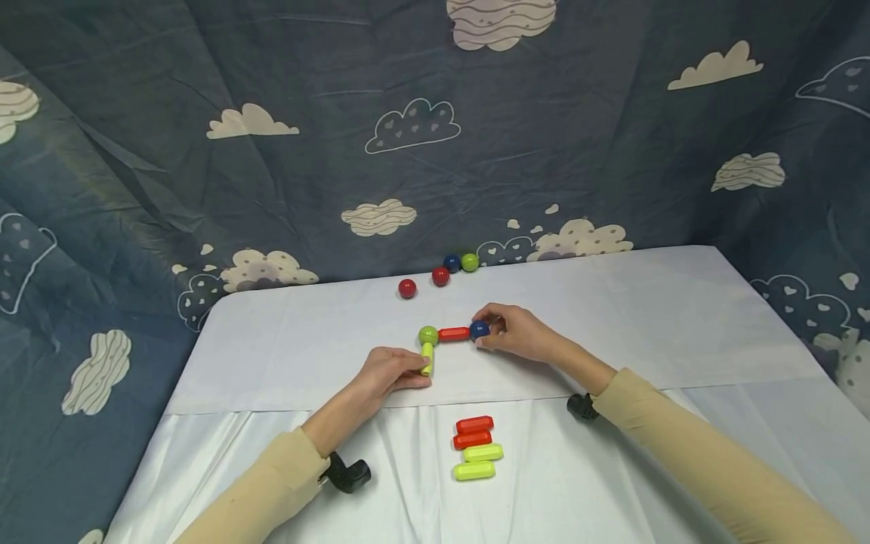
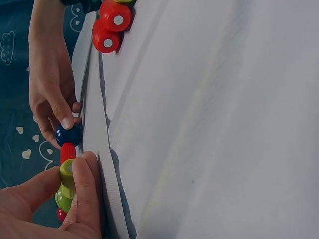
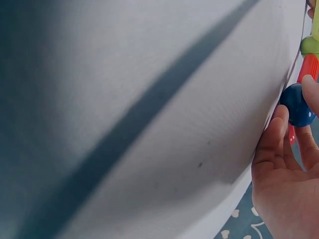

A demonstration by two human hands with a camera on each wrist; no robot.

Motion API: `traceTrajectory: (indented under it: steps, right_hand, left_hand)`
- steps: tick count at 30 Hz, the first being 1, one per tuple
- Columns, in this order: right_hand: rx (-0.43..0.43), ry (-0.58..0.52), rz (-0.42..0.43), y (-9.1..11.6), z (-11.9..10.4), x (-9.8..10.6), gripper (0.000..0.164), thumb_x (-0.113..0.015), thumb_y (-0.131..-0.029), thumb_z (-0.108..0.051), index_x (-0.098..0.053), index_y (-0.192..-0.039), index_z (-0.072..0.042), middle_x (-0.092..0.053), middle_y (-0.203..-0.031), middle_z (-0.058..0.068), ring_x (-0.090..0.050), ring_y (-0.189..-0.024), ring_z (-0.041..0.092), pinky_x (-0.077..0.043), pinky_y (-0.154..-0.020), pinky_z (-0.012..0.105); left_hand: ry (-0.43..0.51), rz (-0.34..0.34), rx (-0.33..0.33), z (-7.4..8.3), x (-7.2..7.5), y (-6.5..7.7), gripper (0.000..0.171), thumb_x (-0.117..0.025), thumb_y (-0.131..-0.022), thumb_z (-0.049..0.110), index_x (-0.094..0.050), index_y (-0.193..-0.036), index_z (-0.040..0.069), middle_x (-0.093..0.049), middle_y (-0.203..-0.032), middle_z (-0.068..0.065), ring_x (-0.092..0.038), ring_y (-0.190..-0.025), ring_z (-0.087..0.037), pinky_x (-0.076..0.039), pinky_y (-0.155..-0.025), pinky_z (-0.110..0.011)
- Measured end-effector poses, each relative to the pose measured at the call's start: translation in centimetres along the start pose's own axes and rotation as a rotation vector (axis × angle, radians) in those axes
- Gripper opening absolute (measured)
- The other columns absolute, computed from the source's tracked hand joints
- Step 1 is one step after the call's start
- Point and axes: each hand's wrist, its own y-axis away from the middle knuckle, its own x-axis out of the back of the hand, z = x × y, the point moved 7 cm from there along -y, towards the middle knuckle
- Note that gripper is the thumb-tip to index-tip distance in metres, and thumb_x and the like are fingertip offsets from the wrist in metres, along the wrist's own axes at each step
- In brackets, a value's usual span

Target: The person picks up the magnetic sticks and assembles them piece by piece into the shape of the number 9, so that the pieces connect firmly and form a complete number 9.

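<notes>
"How do we join the pieces well over our white table [image 1: 646,317]?"
"Our left hand [image 1: 390,370] pinches a yellow stick [image 1: 427,360], our right hand [image 1: 519,332] a blue ball [image 1: 479,330]. Between them, we'd press straight along the red stick [image 1: 453,334], lest the green ball [image 1: 428,336] twist."
"Our counts?"
"Six sticks: three red, three yellow; four lie loose [image 1: 473,470] nearer us. Six balls: two red, two blue, two green; four sit at the back [image 1: 407,289]."
</notes>
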Motion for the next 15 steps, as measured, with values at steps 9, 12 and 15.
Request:
traceTrajectory:
  steps: [9, 12, 15]
  right_hand:
    - [-0.01, -0.007, -0.004, -0.04, 0.05, -0.08, 0.038, -0.078, -0.085, -0.018, -0.064, -0.12, -0.009, -0.061, -0.097, 0.003, -0.052, -0.082, 0.019, -0.046, -0.071, 0.031]
    - [-0.008, -0.005, -0.004, -0.02, 0.03, -0.08, 0.038, -0.078, -0.086, -0.018, -0.064, -0.12, -0.009, -0.061, -0.098, 0.003, -0.052, -0.082, 0.019, -0.046, -0.071, 0.031]
    - [-0.008, -0.004, -0.003, -0.01, 0.06, -0.07, 0.038, -0.078, -0.086, -0.018, -0.064, -0.12, -0.009, -0.061, -0.098, 0.003, -0.052, -0.082, 0.019, -0.046, -0.071, 0.031]
  left_hand:
    - [-0.059, 0.019, -0.025, 0.1, -0.04, -0.32, 0.02, -0.069, -0.091, 0.007, -0.065, -0.103, -0.008, -0.067, -0.077, -0.012, -0.069, -0.063, -0.013, -0.056, -0.065, -0.026]
    - [-0.061, 0.02, -0.027, 0.11, -0.05, -0.35, 0.021, -0.069, -0.09, 0.007, -0.065, -0.103, -0.009, -0.067, -0.078, -0.013, -0.069, -0.062, -0.013, -0.056, -0.064, -0.026]
    - [-0.062, 0.018, -0.033, 0.12, -0.08, -0.36, 0.021, -0.069, -0.09, 0.007, -0.065, -0.103, -0.009, -0.068, -0.078, -0.013, -0.069, -0.062, -0.013, -0.056, -0.064, -0.026]
